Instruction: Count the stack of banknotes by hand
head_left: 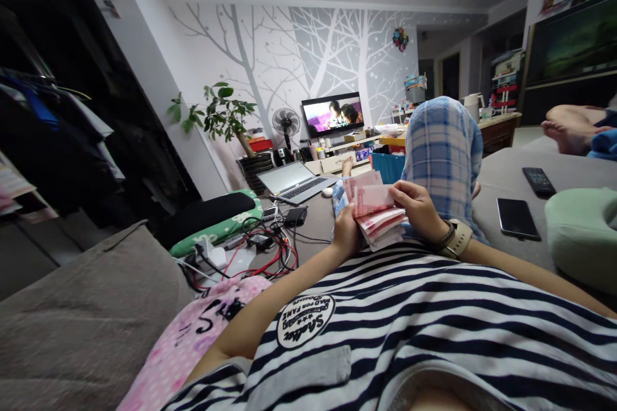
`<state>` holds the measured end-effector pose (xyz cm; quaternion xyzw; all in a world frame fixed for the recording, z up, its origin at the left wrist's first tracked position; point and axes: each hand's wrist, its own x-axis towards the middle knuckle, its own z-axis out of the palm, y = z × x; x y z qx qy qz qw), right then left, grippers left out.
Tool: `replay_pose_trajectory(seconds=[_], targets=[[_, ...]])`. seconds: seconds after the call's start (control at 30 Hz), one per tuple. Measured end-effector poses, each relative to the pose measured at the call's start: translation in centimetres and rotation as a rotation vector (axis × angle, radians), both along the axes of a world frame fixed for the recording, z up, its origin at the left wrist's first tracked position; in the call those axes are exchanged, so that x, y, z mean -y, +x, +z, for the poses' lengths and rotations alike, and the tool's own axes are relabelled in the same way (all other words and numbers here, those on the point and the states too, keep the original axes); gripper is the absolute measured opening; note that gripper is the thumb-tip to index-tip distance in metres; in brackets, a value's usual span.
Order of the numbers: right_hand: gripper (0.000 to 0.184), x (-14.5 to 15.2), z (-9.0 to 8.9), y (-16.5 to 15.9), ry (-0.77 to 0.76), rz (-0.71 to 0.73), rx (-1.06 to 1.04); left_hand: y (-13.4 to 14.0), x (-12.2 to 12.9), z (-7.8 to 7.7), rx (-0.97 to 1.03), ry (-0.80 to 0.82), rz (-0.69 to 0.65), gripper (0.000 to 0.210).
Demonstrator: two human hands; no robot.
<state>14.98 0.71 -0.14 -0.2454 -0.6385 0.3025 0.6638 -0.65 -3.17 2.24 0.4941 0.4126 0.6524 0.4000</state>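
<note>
A loose stack of red and white banknotes is held over my lap, its notes fanned unevenly. My left hand grips the stack along its left side, fingers closed around it. From the right, my right hand pinches the edge of one upper banknote between thumb and fingertips. A watch and a dark bracelet are on my right wrist. My raised knee in blue plaid trousers stands just behind the notes. Parts of the left fingers are hidden by the banknotes.
Left of my lap are an open laptop, a white mouse and tangled cables. On the right lie a smartphone, a remote control and a green neck pillow. Another person's foot rests at far right.
</note>
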Motion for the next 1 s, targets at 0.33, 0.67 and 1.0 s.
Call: replay_pose_trajectory(seconds=[0.33, 0.67, 1.0], targets=[[0.05, 0.0, -0.1, 0.0, -0.008, 0.021, -0.004, 0.0, -0.5, -0.5, 0.009, -0.026, 0.0, 0.03], [0.051, 0.1, -0.1, 0.0, -0.014, 0.014, 0.014, -0.1, -0.3, -0.4, -0.003, -0.031, -0.034, 0.027], [0.051, 0.1, -0.1, -0.2, -0.019, 0.025, -0.002, -0.2, -1.3, -1.2, -0.032, -0.003, 0.012, 0.032]])
